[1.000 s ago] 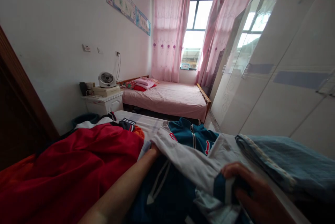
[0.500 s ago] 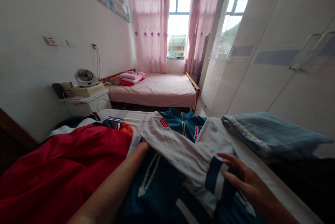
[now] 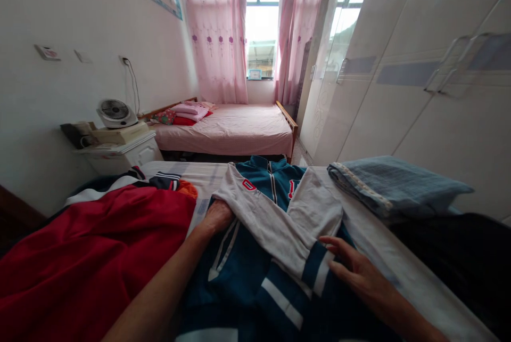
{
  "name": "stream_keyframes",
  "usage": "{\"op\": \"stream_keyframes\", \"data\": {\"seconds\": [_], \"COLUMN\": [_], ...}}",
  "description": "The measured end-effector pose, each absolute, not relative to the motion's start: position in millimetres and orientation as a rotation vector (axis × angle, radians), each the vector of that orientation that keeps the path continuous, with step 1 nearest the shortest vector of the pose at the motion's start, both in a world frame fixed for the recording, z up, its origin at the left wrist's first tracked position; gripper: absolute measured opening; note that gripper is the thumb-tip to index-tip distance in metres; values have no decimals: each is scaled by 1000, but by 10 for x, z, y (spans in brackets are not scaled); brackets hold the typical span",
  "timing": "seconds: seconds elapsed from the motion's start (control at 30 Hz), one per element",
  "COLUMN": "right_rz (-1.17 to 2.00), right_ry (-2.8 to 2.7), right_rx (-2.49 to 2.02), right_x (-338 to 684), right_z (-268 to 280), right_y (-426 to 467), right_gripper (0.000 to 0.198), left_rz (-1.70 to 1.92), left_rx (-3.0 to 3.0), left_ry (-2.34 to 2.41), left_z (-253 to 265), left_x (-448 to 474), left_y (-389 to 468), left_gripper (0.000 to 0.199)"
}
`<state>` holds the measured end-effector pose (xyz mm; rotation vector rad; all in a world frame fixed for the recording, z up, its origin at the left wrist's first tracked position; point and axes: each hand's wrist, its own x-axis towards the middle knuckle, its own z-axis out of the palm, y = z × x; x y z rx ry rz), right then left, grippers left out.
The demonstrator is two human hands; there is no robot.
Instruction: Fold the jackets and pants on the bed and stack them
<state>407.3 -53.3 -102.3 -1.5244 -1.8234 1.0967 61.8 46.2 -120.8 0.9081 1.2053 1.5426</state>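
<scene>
Here a teal and grey jacket [image 3: 279,209] lies spread face up on the near bed [image 3: 399,262], between a red cloth [image 3: 99,246] and a folded blue towel [image 3: 391,187]. The left hand [image 3: 217,217] rests at its left shoulder, partly tucked under the grey sleeve [image 3: 275,230]; whether those fingers pinch cloth I cannot tell. The right hand [image 3: 355,270] lies flat with fingers spread on the striped cuff [image 3: 315,273], gripping nothing. Judging by the sleeve laid across the chest, this looks like folding, with one sleeve pressed in place. The next move would call for taking hold of a side or the hem and turning it in evenly without dragging the sleeve.
</scene>
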Motion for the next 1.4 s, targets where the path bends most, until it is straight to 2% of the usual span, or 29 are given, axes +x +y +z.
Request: {"op": "stream_keyframes", "data": {"seconds": [0.1, 0.2, 0.3, 0.37, 0.43, 0.57, 0.7, 0.93, 1.03, 1.1, 1.17, 1.23, 1.3, 1.4], "right_rz": [1094, 1130, 1236, 1367, 1476, 1571, 1632, 1698, 1636, 1566, 1333, 952, 658, 595], "right_ry": [-1834, -1797, -1696, -1589, -1478, -1300, -1163, -1144, -1195, -1350, -1624, -1874, -2011, -2132], "right_rx": [-1547, -1555, -1504, -1449, -1392, -1251, -1097, -1185, -1129, -1184, -1342, -1499, -1548, -1495], "right_x": [4038, 4011, 3978, 3944, 3902, 3824, 3805, 3829, 3901, 3996, 4099, 4163, 4143, 3918], "right_z": [-1063, -1041, -969, -916, -862, -724, -632, -696, -725, -804, -914, -990, -973, -789], "right_y": [-543, -541, -553, -572, -591, -589, -588, -676, -639, -617, -607, -584, -504, -210], "right_gripper": [51, 54, 54, 52, 51, 50, 56, 45, 49, 49, 44, 37, 34, 35], "left_rz": [1278, 1029, 546, 334, 326, 554, 738, 626, 550, 492, 495, 577, 730, 874], "left_rx": [1255, 1619, 1977, 2021, 1991, 1639, 1259, 1140, 1241, 1481, 1761, 1983, 2164, 2290], "left_ry": [1405, 1546, 1586, 1560, 1552, 1362, 1266, 1413, 1461, 1596, 1731, 1827, 1929, 2076], "left_z": [-1067, -897, -802, -804, -822, -758, -693, -884, -889, -877, -858, -838, -836, -917], "left_x": [748, 959, 1182, 1304, 1388, 1411, 1277, 1106, 1096, 1070, 1013, 924, 803, 606], "left_y": [130, -331, -742, -898, -948, -880, -833, -811, -852, -879, -851, -722, -493, -85], "left_gripper": [19, 12, 27, 30, 22, 14, 22, 41, 47, 45, 36, 29, 28, 36]}}
